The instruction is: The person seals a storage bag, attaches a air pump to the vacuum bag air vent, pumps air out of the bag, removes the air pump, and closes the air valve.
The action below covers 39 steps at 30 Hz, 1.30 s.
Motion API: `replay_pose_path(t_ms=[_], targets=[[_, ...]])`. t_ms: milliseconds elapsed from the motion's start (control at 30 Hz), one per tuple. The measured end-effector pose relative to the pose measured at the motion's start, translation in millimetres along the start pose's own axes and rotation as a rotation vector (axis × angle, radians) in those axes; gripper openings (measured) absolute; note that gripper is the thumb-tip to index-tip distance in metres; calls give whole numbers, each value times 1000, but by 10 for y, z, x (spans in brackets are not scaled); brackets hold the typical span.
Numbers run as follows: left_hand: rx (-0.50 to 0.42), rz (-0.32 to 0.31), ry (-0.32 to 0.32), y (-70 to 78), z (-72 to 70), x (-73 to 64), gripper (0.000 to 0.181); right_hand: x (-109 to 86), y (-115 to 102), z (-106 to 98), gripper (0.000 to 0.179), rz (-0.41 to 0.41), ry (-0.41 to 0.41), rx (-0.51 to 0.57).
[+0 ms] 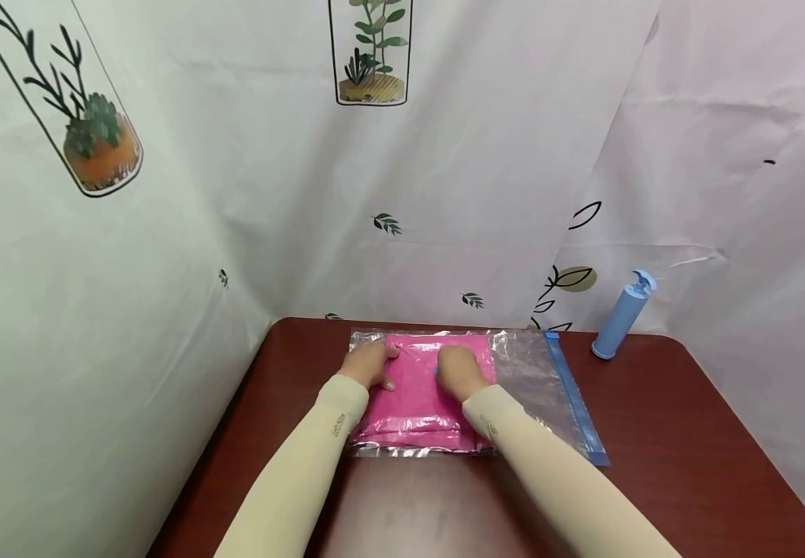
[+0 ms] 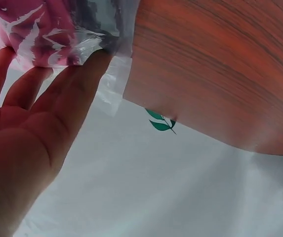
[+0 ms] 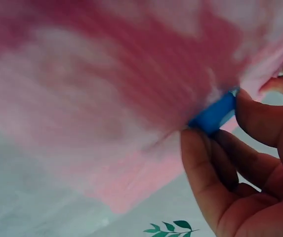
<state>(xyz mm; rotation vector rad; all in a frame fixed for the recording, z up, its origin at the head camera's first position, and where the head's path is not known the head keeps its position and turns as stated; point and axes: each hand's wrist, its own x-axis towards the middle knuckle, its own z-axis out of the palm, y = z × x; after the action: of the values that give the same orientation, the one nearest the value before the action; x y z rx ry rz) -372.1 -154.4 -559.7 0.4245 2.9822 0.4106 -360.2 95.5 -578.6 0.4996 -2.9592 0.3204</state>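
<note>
A clear vacuum storage bag (image 1: pixel 524 372) lies flat on the table, with a folded pink item (image 1: pixel 409 391) inside and a blue zip strip (image 1: pixel 575 395) along its right edge. My right hand (image 1: pixel 459 373) is over the middle of the pink part. In the right wrist view its thumb and fingers pinch a small blue valve cap (image 3: pixel 214 114) on the bag. My left hand (image 1: pixel 367 363) rests on the bag's left side, thumb spread from the fingers. In the left wrist view those fingers (image 2: pixel 77 94) are extended against the plastic.
A light blue hand pump (image 1: pixel 621 318) stands upright on the dark red wooden table (image 1: pixel 660 434), near its back right corner. White printed cloth (image 1: pixel 270 194) hangs behind the table and along its left side.
</note>
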Motion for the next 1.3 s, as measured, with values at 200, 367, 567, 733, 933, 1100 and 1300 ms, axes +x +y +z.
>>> replay_pose_path(t_ms=[200,367,567,733,933,1100,1300], targets=[[60,25,23,-33,4,-9,85,-79,-34,22,22,-28,39,-29],[70,46,6,-49,-10,53,88,-78,38,43,19,-113,75,-46],[49,32,-9,-32,-48,35,88,-82,126,-10,14,-187,77,2],[43,20,-30,-25,-62,15,88,-290,-107,-526,10,-278,52,80],[40,26,-34,-1,-26,22,87,-422,-243,-853,15,-342,-17,25],[18,32,-26,41,-22,21,87,-430,-191,-879,20,-392,-16,-37],[54,23,45,28,-29,-14,85,-315,-121,-844,23,-355,-88,63]])
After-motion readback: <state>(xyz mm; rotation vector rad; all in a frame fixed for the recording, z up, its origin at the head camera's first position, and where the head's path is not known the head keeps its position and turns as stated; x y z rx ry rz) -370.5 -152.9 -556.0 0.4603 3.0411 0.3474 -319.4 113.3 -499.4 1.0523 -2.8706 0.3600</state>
